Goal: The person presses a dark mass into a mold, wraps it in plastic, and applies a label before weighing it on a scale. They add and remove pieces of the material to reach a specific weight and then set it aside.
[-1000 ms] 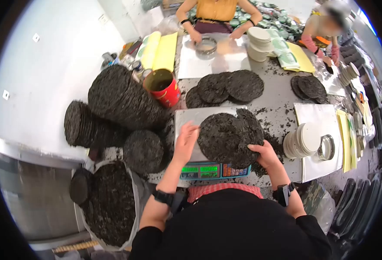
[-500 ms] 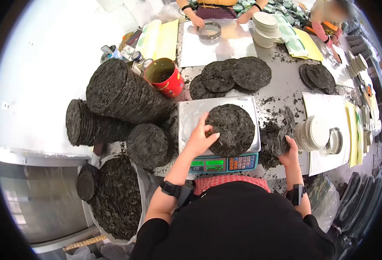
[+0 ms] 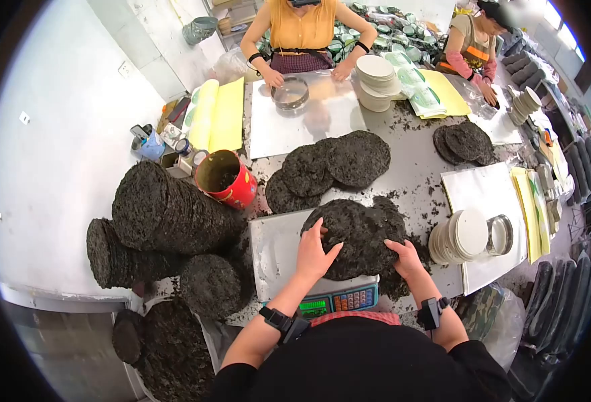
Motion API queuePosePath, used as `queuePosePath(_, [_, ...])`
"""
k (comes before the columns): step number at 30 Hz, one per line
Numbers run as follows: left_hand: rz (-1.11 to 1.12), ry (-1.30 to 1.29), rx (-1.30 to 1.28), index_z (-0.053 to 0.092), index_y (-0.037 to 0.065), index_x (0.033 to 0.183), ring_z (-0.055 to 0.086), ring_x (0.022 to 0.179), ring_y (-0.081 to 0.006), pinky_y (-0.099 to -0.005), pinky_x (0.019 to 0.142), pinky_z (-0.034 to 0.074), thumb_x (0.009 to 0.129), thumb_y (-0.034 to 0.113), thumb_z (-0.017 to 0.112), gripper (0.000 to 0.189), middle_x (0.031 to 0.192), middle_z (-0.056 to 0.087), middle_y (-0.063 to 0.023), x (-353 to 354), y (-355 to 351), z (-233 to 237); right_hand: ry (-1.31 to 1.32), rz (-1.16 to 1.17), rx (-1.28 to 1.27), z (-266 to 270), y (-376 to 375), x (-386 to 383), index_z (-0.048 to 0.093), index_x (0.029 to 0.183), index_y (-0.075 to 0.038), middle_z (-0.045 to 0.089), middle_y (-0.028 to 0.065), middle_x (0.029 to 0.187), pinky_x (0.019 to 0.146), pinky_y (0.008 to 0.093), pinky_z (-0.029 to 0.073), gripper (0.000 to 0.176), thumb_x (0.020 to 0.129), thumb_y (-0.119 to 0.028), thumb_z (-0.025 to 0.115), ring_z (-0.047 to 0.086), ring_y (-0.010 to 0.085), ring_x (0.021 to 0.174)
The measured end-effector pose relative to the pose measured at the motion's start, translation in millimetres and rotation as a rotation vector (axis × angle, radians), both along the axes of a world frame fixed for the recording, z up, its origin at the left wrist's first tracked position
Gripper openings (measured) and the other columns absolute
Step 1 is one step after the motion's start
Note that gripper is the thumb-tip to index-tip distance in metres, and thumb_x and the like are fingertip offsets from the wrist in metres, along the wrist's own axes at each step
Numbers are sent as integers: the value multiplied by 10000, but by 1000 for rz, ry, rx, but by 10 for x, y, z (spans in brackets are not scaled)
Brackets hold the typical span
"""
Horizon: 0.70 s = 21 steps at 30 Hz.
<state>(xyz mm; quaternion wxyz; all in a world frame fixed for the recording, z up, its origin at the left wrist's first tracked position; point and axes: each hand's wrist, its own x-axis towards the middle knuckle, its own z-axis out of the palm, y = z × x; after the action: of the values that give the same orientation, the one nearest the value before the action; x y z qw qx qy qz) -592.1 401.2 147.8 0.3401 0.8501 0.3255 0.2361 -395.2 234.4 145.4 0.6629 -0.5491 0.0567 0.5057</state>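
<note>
A round, dark disc of pressed flaky, leafy material (image 3: 339,244) is over the silver pan of a digital scale (image 3: 265,251). My left hand (image 3: 315,254) grips its left edge, thumb across the top and fingertips partly hidden. At the disc's right side, my right hand (image 3: 406,258) holds a dark flaky clump (image 3: 388,218) against it, so their border is hard to make out. The scale's green display (image 3: 314,306) is lit, its digits too small to read. Loose dark flakes (image 3: 395,285) lie below my right hand.
Behind the scale lie several dark discs (image 3: 359,159) and a red can (image 3: 232,184). Stacked discs (image 3: 168,211) stand left, above a flake-filled bag (image 3: 175,348). White round plates (image 3: 466,234) and a metal ring (image 3: 500,234) are right. Two people (image 3: 302,33) work across the table.
My right hand has brought the dark clump leftward from the loose pile to the disc. My left hand remains at the disc's left edge. The camera view has tilted up.
</note>
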Motion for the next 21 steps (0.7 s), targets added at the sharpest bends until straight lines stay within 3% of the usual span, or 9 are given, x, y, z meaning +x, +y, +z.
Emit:
queuePosePath(3, [41, 38, -353, 307, -11, 1394, 580, 902, -259, -371, 811, 479, 761, 219, 773, 819, 1033, 581, -131, 31, 39, 70, -109, 105, -107, 166, 155, 2, 365, 1319, 92, 570, 191, 1175, 866, 416, 484, 656, 784, -80, 706, 603, 277, 1009])
queuePosePath(4, [70, 15, -433, 319, -2, 1394, 609, 903, -224, -341, 824, 493, 778, 135, 756, 767, 1051, 611, -108, 47, 59, 97, -194, 70, -213, 178, 181, -24, 403, 1319, 102, 587, 183, 1172, 857, 396, 498, 617, 803, -91, 680, 610, 269, 1003])
queuePosePath(7, [28, -476, -1024, 385, 4, 1364, 606, 984, -193, -324, 888, 481, 804, 41, 710, 649, 1107, 623, -94, 41, 122, 158, 6, -101, 146, 47, 35, 191, 591, 1106, 46, 663, 115, 1017, 827, 387, 515, 311, 827, -82, 643, 645, 241, 927])
queuePosePath(9, [-36, -455, -1030, 518, 2, 1248, 601, 994, -148, -296, 900, 483, 805, -3, 694, 477, 1133, 632, -75, 80, 175, 235, 123, 18, 334, 268, -141, 237, 570, 1176, 63, 655, 135, 1090, 872, 393, 514, 362, 854, -101, 571, 644, 251, 981])
queuePosePath(12, [-150, -443, -1002, 572, -16, 1177, 609, 965, -150, -297, 882, 487, 800, 14, 704, 401, 1095, 648, -78, 279, 84, 432, -30, 244, 300, 610, -56, 9, 558, 1204, 35, 604, 105, 1195, 925, 349, 472, 369, 850, -45, 624, 578, 204, 1087])
queuePosePath(13, [-184, -443, -998, 585, -25, 1156, 615, 940, -150, -296, 864, 493, 801, 15, 701, 376, 1069, 659, -76, 380, 9, 492, -180, 281, 271, 717, 35, -104, 582, 1168, 31, 631, 77, 1126, 879, 325, 485, 334, 846, -31, 650, 587, 151, 1014])
queuePosePath(15, [-123, -39, -805, 608, -41, 1108, 623, 881, -142, -295, 814, 507, 818, 24, 679, 306, 1020, 675, -77, 443, 33, 636, -445, 441, 143, 763, 145, -145, 601, 1114, 41, 653, 42, 1021, 814, 298, 490, 281, 858, -61, 657, 586, 113, 915])
queuePosePath(19, [40, -710, -1484, 603, -19, 1038, 635, 859, -135, -274, 750, 517, 833, 22, 659, 216, 949, 677, -65, 338, 72, 605, -848, 351, 202, 693, 283, -473, 595, 1094, 39, 646, 16, 976, 786, 258, 471, 286, 843, -62, 686, 555, 84, 867])
queuePosePath(21, [153, -652, -1326, 588, -24, 1059, 636, 881, -140, -280, 774, 519, 827, 35, 676, 255, 979, 677, -78, 255, 251, 583, -613, 336, 244, 718, 270, -612, 580, 1115, 33, 648, 35, 984, 798, 267, 473, 334, 819, -55, 706, 565, 96, 883])
